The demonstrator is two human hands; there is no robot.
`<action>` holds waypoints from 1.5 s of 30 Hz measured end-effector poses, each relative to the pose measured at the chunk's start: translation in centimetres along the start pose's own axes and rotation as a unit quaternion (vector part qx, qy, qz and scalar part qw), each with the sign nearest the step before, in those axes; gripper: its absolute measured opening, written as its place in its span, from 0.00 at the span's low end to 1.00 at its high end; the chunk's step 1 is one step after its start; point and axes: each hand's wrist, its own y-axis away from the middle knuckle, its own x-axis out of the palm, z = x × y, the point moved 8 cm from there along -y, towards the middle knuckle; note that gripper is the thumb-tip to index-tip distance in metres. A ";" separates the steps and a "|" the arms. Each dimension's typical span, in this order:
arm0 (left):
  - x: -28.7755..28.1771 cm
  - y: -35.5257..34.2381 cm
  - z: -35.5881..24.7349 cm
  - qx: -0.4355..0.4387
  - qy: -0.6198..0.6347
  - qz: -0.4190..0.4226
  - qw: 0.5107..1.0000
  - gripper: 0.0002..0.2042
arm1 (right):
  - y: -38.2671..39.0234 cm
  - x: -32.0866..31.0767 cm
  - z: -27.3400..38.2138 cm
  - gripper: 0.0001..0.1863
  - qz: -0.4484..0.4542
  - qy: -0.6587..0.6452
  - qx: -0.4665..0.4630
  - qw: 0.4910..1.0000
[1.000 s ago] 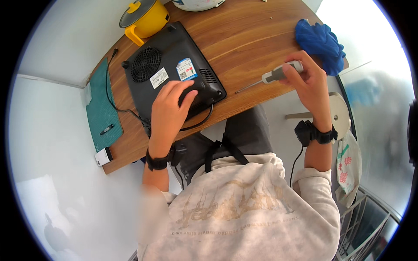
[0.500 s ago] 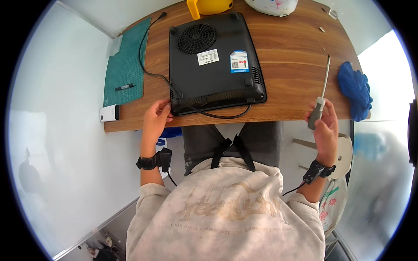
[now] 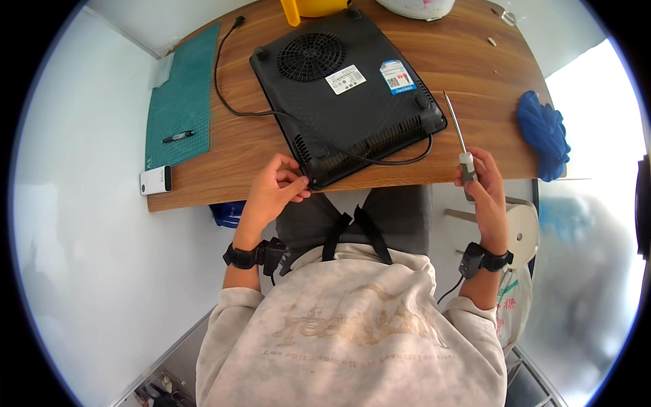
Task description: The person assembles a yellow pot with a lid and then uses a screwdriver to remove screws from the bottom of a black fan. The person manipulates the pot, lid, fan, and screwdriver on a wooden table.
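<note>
A black appliance point(image 3: 352, 105) lies bottom-up and angled on the desk, with a round fan grille, two labels and a cord point(image 3: 380, 162) across it. My left hand point(image 3: 278, 190) grips its near left corner with curled fingers and thumb. My right hand point(image 3: 487, 193) holds a screwdriver point(image 3: 466, 163) by its grey-and-white handle, just right of the appliance, the metal shaft angled away from me and up-left in view.
The wooden desk point(image 3: 230, 186) also bears a green mat point(image 3: 180, 88), pen point(image 3: 178, 136), white device point(image 3: 155, 180), blue cloth point(image 3: 542, 136), yellow pot point(image 3: 312, 7) and white pot point(image 3: 413, 7). A stool point(image 3: 522, 230) stands below at right; white walls close in the left.
My left hand has moved from atop the appliance to its near left corner. The appliance has turned anticlockwise since half a second ago. The screwdriver has swung from pointing left to pointing away.
</note>
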 end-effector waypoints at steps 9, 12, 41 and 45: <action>3.6 -1.2 -2.4 -0.029 -0.111 0.094 0.989 0.09 | -3.8 3.5 -0.5 0.13 -0.067 0.000 -0.045 0.997; 3.8 -2.2 -1.1 0.040 -0.092 0.101 0.990 0.09 | -4.4 5.1 -0.3 0.11 -0.106 0.009 -0.046 0.993; 4.4 -1.0 -8.3 0.419 -0.498 -0.103 0.753 0.32 | -7.4 5.1 2.7 0.15 -0.014 0.351 -0.148 0.924; 4.7 -1.1 -9.4 0.405 -0.467 -0.081 0.782 0.32 | -8.7 4.6 2.6 0.15 0.014 0.349 -0.128 0.928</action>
